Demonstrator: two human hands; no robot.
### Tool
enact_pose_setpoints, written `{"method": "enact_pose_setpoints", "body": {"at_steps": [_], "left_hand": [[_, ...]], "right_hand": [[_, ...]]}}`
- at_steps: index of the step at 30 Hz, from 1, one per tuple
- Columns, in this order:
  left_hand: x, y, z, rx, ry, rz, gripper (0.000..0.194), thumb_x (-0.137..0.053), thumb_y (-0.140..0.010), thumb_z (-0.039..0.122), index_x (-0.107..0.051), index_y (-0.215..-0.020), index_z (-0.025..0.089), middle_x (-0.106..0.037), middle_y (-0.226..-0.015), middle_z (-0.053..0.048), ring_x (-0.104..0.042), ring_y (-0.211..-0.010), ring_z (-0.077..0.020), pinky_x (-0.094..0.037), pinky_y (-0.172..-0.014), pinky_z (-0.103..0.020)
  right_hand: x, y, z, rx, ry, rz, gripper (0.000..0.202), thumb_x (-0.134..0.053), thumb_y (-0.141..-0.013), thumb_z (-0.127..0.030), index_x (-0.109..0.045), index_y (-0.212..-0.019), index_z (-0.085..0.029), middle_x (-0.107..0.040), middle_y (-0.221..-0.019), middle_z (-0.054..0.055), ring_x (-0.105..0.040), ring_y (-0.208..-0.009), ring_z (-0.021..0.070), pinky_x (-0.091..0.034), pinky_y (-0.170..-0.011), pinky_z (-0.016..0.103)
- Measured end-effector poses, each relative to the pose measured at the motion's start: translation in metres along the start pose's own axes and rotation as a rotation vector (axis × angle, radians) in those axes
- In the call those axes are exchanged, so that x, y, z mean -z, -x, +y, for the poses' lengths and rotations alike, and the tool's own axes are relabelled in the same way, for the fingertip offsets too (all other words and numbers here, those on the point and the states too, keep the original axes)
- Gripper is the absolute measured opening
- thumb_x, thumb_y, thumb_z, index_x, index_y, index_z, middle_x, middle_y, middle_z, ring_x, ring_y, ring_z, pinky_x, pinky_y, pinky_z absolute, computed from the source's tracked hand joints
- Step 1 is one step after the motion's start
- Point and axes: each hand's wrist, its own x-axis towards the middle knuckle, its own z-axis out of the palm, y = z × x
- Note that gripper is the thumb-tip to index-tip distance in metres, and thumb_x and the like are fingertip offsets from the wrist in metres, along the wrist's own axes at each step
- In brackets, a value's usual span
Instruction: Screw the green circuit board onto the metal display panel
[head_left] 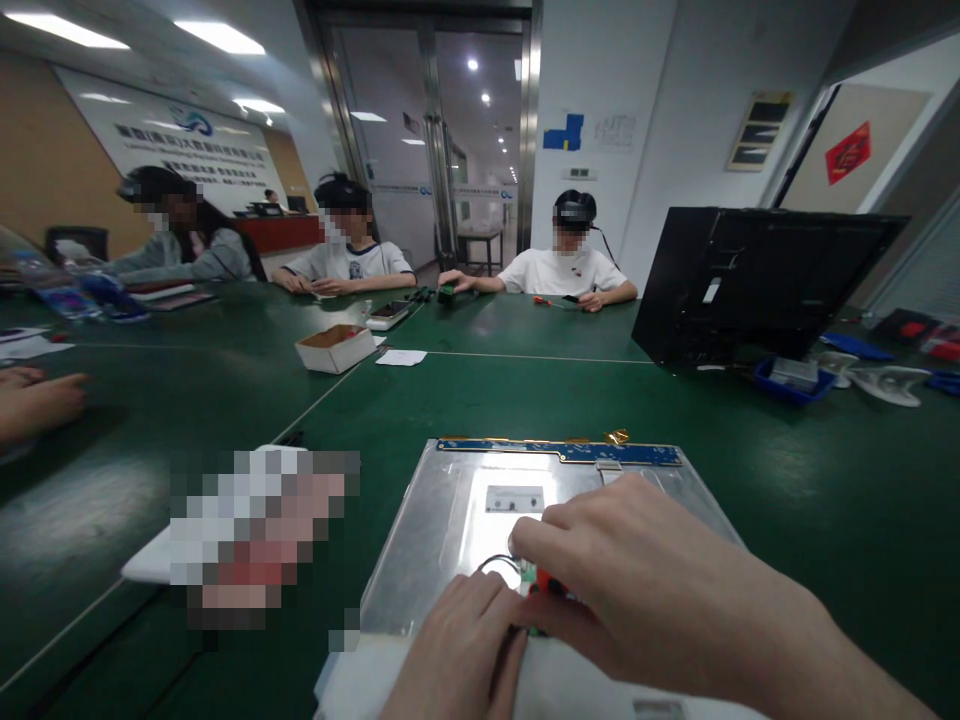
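Note:
A flat metal-backed display panel [409,545] lies before me, with a blue circuit board strip [517,452] along its far edge. My right hand [637,580] reaches across from the right, fingers curled around a red-and-black screwdriver [551,583], mostly hidden by the fingers. Below it, my left hand [465,645] has its fingers bent together against a small green circuit board [528,574] on the panel. A thin dark wire [496,558] loops out beside the left fingertips. Where the screwdriver's tip meets the board is hidden.
A black monitor [757,290] stands at the right, near a blue tray [795,382]. A small open box [336,350] and white paper [402,357] lie farther back. Several people sit around the green table [525,390]; another person's hand [37,400] is at the left.

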Motion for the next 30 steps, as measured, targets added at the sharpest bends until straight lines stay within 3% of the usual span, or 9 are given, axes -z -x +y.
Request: {"method": "enact_pose_setpoints", "body": {"at_steps": [8,12,18,25,30], "left_hand": [[0.0048,-0.004,0.0049,-0.01,0.041,0.02,0.016,-0.048,-0.088,0.014,-0.062,-0.089,0.021,-0.064,-0.087,-0.007,-0.062,-0.081,-0.023,-0.055,-0.075,-0.032],[0.0021,-0.0031,0.0019,-0.025,0.037,0.021,0.016,-0.048,-0.088,0.014,-0.062,-0.091,0.021,-0.064,-0.088,-0.008,-0.062,-0.081,-0.0234,-0.055,-0.076,-0.034],[0.0002,-0.0013,-0.0002,-0.034,0.032,0.04,0.016,-0.048,-0.088,0.014,-0.062,-0.092,0.02,-0.064,-0.087,-0.008,-0.063,-0.081,-0.0239,-0.055,-0.076,-0.034],[0.0034,-0.0043,0.0036,-0.016,0.03,0.007,0.015,-0.047,-0.088,0.014,-0.06,-0.09,0.021,-0.064,-0.088,-0.007,-0.061,-0.081,-0.0237,-0.054,-0.077,-0.035],[0.0007,-0.0008,0.0005,-0.009,0.005,-0.06,0.017,-0.044,-0.09,0.013,-0.058,-0.096,0.02,-0.063,-0.093,-0.009,-0.06,-0.087,-0.0258,-0.053,-0.08,-0.04]], "right_hand": [[0.0053,0.0025,-0.001,0.006,-0.057,-0.014,0.011,-0.058,-0.079,-0.019,-0.052,-0.088,-0.02,-0.062,-0.084,0.001,-0.048,-0.061,0.0142,-0.023,-0.048,0.028],[0.0003,0.0015,-0.0006,0.016,-0.025,0.007,0.008,-0.057,-0.084,-0.019,-0.051,-0.089,-0.021,-0.062,-0.08,-0.001,-0.048,-0.059,0.0138,-0.02,-0.048,0.029],[-0.0037,0.002,0.0004,-0.005,0.018,0.024,0.01,-0.057,-0.093,-0.032,-0.053,-0.09,-0.023,-0.063,-0.076,-0.003,-0.05,-0.059,0.0145,-0.017,-0.049,0.03],[0.0039,0.0022,-0.0021,0.016,-0.026,-0.024,0.013,-0.06,-0.078,-0.017,-0.052,-0.088,-0.022,-0.062,-0.085,-0.001,-0.052,-0.063,0.015,-0.022,-0.047,0.029],[0.0011,0.0015,-0.0012,0.021,0.008,0.008,0.008,-0.057,-0.086,-0.018,-0.051,-0.089,-0.022,-0.062,-0.081,-0.002,-0.049,-0.059,0.0144,-0.022,-0.046,0.028]]}}
